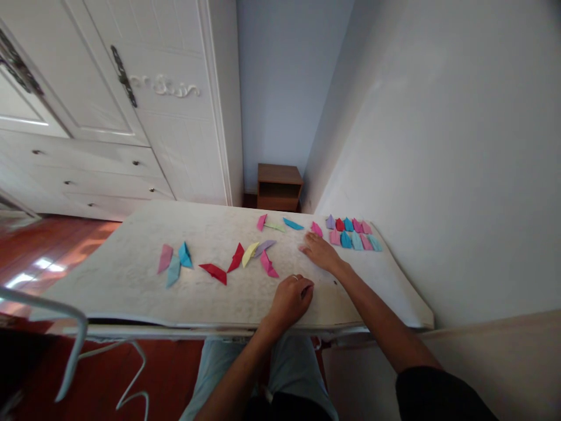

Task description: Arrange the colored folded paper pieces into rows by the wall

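My right hand (pixel 322 251) lies palm down on the table with its fingers stretched out, close beside a magenta folded paper piece (pixel 317 229). I cannot see anything under the palm. My left hand (pixel 291 301) rests near the front edge, its fingers curled in and a ring on one of them; nothing shows in it. A pink folded paper piece (pixel 269 265) lies just beyond it. Yellow (pixel 250 255), lilac (pixel 265 248) and red (pixel 235 258) folded papers lie in a loose line to the left.
Two rows of folded papers (pixel 348 224) stand at the table's (pixel 131 245) right end. Pink and blue folded papers (pixel 173 271) lie far left. A pale wall (pixel 438 175) borders the right side. White cabinets (pixel 184 146) and a small brown nightstand (pixel 280 175) stand beyond.
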Motion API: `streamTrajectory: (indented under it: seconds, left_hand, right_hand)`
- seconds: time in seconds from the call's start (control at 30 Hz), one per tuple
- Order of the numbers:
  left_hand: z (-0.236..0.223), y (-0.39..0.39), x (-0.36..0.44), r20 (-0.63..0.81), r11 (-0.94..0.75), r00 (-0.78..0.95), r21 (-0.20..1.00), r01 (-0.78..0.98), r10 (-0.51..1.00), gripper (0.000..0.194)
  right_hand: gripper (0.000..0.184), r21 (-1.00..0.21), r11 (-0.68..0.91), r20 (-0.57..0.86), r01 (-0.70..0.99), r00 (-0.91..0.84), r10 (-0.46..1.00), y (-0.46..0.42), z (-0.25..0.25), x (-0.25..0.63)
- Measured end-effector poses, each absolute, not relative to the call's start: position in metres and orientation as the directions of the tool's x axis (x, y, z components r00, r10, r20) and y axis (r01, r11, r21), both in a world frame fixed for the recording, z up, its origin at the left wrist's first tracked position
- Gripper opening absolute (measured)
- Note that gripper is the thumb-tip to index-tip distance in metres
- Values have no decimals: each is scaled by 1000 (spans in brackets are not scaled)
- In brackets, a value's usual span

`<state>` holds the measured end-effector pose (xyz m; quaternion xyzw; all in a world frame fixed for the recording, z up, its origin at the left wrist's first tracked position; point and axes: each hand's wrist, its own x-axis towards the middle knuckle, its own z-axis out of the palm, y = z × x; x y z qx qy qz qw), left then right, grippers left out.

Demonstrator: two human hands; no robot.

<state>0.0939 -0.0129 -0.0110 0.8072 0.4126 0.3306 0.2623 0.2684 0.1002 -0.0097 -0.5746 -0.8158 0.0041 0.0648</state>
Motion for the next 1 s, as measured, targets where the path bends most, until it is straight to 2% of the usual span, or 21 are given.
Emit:
streamTrajectory:
  seconds: [0.1,0.37,0.7,1.0]
  left_hand:
    - [-10,-13,94,308,-510,436,707,490,846,18]
    - [-7,-10,92,280,-483,442,747,457,852,19]
    - [-7,-9,92,275,-475,439,753,455,856,19]
    - [-8,-9,92,287,-481,433,754,447,854,18]
  right_hand:
    - [47,-120,345,138,931,-329,934,107,-15,270]
    - [53,-171,288,126,942,-269,955,118,-16,271]
    - [53,-206,241,148,949,-213,966,108,-15,273]
    - [48,-301,171,211,938,-109,971,109,-19,279]
